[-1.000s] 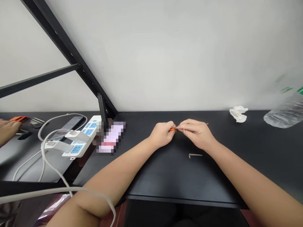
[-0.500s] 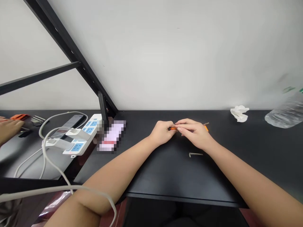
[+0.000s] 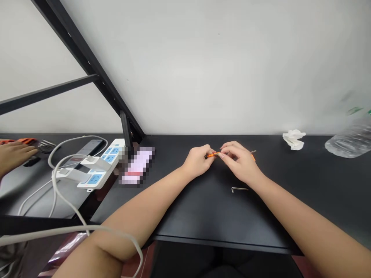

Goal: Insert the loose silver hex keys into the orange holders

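My left hand [image 3: 198,160] and my right hand [image 3: 239,162] meet over the middle of the black table [image 3: 203,208]. Both are closed in a pinch around a small orange holder [image 3: 213,155] that shows between their fingertips. An orange part and a thin metal tip [image 3: 253,153] stick out behind my right hand. A small L-shaped hex key [image 3: 239,189] lies on the table just below my right wrist, apart from both hands.
A crumpled tissue [image 3: 293,139] and a lying plastic bottle [image 3: 349,141] are at the far right. A white power strip [image 3: 98,166] with cables and a pixelated pink item [image 3: 136,165] lie left. Another person's hand [image 3: 13,154] rests by orange tools at the far left.
My right hand's fingers have shifted slightly along the orange holder; both hands stay together at the same spot. The other person's hand at the left moved a little.
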{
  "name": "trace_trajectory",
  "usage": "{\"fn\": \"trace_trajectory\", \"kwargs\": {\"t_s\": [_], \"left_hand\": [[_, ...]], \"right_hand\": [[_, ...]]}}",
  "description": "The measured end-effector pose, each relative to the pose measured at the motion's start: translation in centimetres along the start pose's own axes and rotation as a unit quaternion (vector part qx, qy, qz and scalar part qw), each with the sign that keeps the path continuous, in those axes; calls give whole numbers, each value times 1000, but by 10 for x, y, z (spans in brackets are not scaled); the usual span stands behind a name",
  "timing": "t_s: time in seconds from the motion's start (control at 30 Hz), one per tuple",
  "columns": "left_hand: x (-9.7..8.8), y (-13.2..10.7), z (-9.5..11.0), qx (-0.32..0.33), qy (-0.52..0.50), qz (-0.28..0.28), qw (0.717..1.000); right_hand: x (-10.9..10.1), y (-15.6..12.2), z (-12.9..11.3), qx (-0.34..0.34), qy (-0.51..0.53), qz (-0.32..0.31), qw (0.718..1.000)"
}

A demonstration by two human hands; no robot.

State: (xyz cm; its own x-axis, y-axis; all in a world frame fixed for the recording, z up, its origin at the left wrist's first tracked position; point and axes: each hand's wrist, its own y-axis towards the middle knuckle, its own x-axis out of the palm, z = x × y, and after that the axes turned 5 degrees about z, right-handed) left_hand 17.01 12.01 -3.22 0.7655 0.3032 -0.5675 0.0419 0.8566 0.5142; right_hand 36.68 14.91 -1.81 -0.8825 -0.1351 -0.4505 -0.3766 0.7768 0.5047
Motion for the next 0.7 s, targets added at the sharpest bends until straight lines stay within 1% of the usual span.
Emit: {"fn": "trace_trajectory", "kwargs": {"t_s": [0.07,0.13,0.2,0.33,0.4,0.43,0.47,0.53,0.57,0.6,0.7], "left_hand": [[0,-1,1,8,6,-1,1000],[1,-2,2,26,20,1,999],[3,-3,2,46,41,7,998],[4,-3,1,60,74,15,995],[4,-2,0,47,74,10,996],[3,-1,0,36,68,8,997],[2,-1,-1,23,57,6,998],[0,1,-3,1,32,0,999],[0,1,-5,-5,21,-3,1000],[-1,2,-6,-8,12,-5,1000],[1,2,-11,-6,-13,-6,1000]], "right_hand": [[-2,-2,-3,-40,-37,15,998],[-1,-3,-6,-81,-93,-7,992],[1,-4,-8,-103,-166,-40,980],[9,-5,-11,-91,-298,-78,947],[9,-5,-14,-89,-329,-111,934],[6,-4,-14,-94,-335,-140,927],[2,-4,-15,-101,-333,-174,921],[-14,-4,-16,-103,-312,-245,912],[-25,-4,-15,-85,-296,-273,911],[-36,-4,-15,-58,-282,-287,914],[-62,-3,-13,9,-256,-361,897]]}}
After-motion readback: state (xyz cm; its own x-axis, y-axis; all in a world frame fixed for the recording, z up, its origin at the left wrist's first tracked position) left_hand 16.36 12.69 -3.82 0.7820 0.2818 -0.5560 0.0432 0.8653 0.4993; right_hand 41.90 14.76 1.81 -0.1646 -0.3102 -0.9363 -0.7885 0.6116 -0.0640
